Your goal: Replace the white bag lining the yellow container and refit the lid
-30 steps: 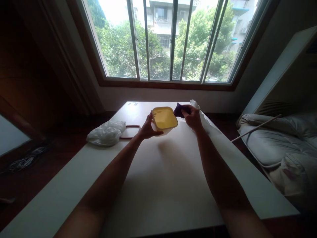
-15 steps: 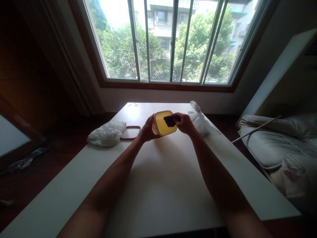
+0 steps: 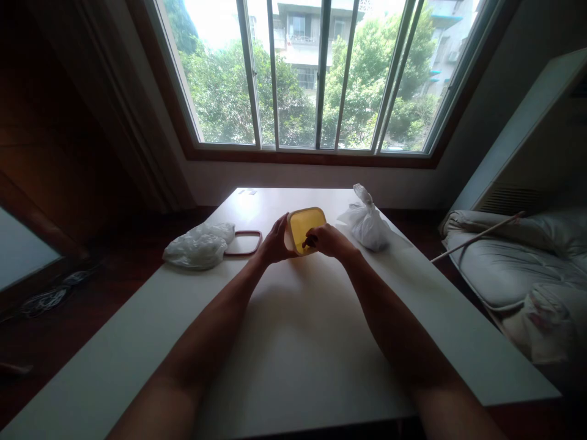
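A yellow-lined plastic container (image 3: pixel 308 218) is tilted with its square mouth towards me above the table. My left hand (image 3: pixel 277 241) is wrapped round its left side, fingers closed against the wall. My right hand (image 3: pixel 331 239) reaches into the mouth near the lower right rim, its fingers curled together. Little of the dark purple cloth (image 3: pixel 310 242) in those fingers shows, and its shape is mostly hidden by them. Beyond my left forearm lies a square lid (image 3: pixel 244 242) with a reddish-brown rim, flat on the table.
On the white table (image 3: pixel 293 354), a crumpled clear plastic bag (image 3: pixel 199 245) lies at left beside the lid. A knotted white plastic bag (image 3: pixel 370 227) stands at right. Past the right edge are folded bedding (image 3: pixel 509 263) and a thin stick (image 3: pixel 477 237). A window is ahead.
My right hand has moved left and down, deeper into the container. The dark purple cloth, plainly visible before, is now mostly hidden. My left hand keeps its hold.
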Motion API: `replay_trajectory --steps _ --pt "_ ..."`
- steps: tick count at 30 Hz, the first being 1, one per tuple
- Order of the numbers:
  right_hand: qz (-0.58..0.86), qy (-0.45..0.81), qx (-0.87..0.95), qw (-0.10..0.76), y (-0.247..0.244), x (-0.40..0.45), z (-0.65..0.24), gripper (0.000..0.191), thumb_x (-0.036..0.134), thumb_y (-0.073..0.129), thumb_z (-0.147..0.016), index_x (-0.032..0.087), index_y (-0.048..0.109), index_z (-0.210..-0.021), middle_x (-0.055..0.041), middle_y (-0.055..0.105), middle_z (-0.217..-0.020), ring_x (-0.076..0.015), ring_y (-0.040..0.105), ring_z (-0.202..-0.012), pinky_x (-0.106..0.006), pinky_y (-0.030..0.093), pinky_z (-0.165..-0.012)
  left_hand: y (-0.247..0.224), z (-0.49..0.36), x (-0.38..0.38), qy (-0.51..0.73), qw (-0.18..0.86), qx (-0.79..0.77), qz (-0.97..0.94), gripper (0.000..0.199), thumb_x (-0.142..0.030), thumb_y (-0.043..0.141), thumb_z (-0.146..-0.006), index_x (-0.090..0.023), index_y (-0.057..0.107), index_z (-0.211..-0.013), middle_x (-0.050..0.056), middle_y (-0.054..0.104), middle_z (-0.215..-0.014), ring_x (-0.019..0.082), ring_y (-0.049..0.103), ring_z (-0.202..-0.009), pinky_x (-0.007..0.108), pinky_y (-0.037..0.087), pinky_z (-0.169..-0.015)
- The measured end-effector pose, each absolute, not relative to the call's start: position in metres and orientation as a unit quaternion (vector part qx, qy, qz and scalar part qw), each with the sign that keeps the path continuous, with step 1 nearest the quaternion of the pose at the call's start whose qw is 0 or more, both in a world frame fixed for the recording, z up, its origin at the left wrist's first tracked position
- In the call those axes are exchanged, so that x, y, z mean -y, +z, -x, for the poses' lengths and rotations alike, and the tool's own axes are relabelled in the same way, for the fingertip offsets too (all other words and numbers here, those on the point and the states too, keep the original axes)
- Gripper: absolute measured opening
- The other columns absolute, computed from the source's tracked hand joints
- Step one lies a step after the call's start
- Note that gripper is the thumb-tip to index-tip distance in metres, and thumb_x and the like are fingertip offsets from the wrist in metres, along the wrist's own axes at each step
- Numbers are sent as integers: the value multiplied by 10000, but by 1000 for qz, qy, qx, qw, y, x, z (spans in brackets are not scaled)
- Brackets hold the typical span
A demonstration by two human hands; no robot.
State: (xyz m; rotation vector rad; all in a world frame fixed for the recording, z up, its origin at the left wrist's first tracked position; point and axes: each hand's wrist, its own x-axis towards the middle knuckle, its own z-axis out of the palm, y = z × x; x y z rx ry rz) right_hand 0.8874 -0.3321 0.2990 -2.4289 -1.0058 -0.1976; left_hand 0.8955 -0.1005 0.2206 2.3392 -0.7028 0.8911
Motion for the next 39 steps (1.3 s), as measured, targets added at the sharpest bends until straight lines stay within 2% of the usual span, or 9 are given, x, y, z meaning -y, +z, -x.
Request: replay_trajectory --steps 3,7,14,21,30,39 --pt "896 -27 376 237 296 332 -886 97 245 698 -834 201 784 -846 -85 760 -842 -201 650 -708 -267 434 -629 221 -892 101 336 264 270 -863 1352 -566 894 -548 -167 120 -1581 256 325 -1545 444 361 -1423 589 424 -1116" --pt "902 20 366 227 294 331 -887 151 290 682 -835 187 788 -867 -93 749 -816 -188 621 -668 -265 412 -596 225 -888 104 331 249 300 -859 1332 -551 881 -586 -153 93 -1584 263 274 -1584 437 322 -1453 588 400 -1137" --pt "881 115 392 238 294 322 -881 232 208 605 -816 201 780 -968 -69 753 -986 -184 631 -808 -241 439 -689 227 -880 107 307 233 291 -876 1310 -476 881 -595 -159 83 -1584 251 288 -1582 449 325 -1447 597 408 -1124" --pt "827 158 476 253 291 317 -876 260 100 485 -804 159 724 -887 -49 720 -937 -166 581 -807 -246 431 -739 222 -878 104 333 212 296 -870 1277 -435 874 -597 -148 104 -1574 256 312 -1564 433 357 -1434 573 436 -1119" --pt "858 175 464 135 291 308 -882 208 112 518 -856 117 709 -937 -83 700 -896 -150 550 -730 -244 420 -691 225 -872 109 375 176 327 -850 1164 -400 820 -658 -157 130 -1564 231 384 -1519 407 385 -1423 576 447 -1122" --pt "865 149 479 -12 295 296 -884 244 116 523 -909 99 719 -1053 -130 732 -1031 -196 667 -880 -255 470 -773 225 -872 108 380 174 330 -847 1169 -417 828 -647 -153 144 -1558 232 407 -1498 410 404 -1407 580 463 -1108"
